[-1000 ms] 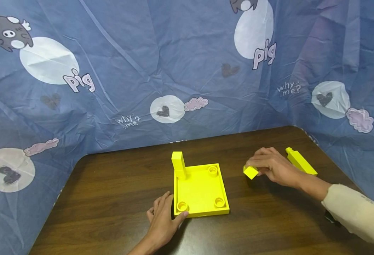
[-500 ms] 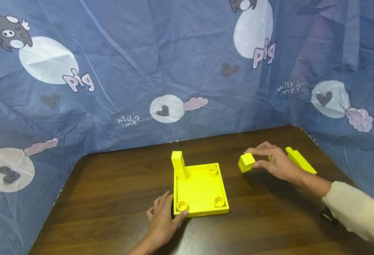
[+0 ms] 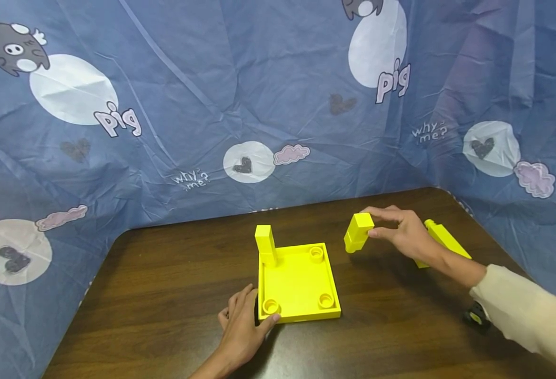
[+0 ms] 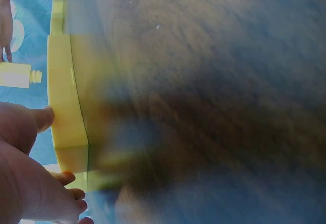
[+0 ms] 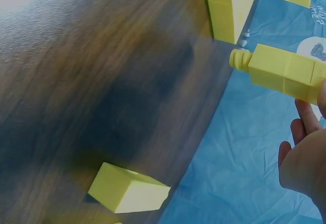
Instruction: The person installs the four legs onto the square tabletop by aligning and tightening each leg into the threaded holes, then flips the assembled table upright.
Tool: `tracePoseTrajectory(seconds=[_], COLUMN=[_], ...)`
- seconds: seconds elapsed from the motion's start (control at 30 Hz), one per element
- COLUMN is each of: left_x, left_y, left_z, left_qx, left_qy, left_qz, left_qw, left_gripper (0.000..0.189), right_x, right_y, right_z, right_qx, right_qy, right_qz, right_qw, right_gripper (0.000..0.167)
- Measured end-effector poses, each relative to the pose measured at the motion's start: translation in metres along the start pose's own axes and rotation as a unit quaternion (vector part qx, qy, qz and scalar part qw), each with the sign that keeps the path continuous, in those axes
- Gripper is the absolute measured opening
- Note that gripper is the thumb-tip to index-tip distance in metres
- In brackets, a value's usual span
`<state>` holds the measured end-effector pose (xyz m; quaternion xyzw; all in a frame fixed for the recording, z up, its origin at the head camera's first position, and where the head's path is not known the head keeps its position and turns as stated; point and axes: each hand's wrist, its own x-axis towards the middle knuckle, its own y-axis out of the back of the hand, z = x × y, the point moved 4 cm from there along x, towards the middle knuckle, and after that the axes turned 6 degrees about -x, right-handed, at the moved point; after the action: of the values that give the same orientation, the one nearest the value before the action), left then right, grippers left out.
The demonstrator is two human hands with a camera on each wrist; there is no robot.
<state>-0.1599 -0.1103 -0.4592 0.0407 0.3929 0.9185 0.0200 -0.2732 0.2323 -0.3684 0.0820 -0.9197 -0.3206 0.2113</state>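
A yellow square tabletop-like tray (image 3: 299, 284) with a raised rim lies on the table. Round sockets show at three of its corners, and a yellow square leg (image 3: 265, 243) stands upright at the far left one. My left hand (image 3: 244, 329) grips the near left corner, thumb at the front rim and fingers along the left side. To the right of the tray, my right hand (image 3: 403, 231) pinches another yellow leg (image 3: 359, 230) above the table between thumb and fingers. Its threaded end (image 5: 239, 59) points down and left, toward the tray.
A loose yellow leg (image 3: 448, 241) lies on the brown wooden table (image 3: 173, 284) at the right. Another yellow piece (image 3: 421, 264) shows partly behind the right wrist. Blue printed cloth (image 3: 278, 105) hangs behind the table.
My right hand has moved slightly left and up with the leg, tipping it from near end-on to almost upright, threaded end low. The left hand and tray have stayed put.
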Motion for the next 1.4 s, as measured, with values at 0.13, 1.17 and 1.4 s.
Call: tracePoseTrajectory(seconds=[0.13, 1.17, 1.4], left_x=[0.0, 0.001, 0.001], left_y=[0.0, 0.0, -0.001], left_z=[0.0, -0.001, -0.003], left_qx=[0.001, -0.007, -0.007], left_qy=[0.0, -0.004, 0.002], left_qz=[0.002, 0.004, 0.002], left_qw=[1.0, 1.0, 1.0], left_gripper=[0.062, 0.061, 0.06], right_x=[0.005, 0.037, 0.039], right_y=[-0.001, -0.038, -0.048], right_z=[-0.004, -0.029, -0.031], right_qx=[0.007, 0.065, 0.08], right_qy=[-0.017, -0.039, -0.03], right_qz=[-0.006, -0.026, -0.037], right_qw=[0.9998, 0.9968, 0.9956], right_gripper=[0.049, 0.049, 0.05])
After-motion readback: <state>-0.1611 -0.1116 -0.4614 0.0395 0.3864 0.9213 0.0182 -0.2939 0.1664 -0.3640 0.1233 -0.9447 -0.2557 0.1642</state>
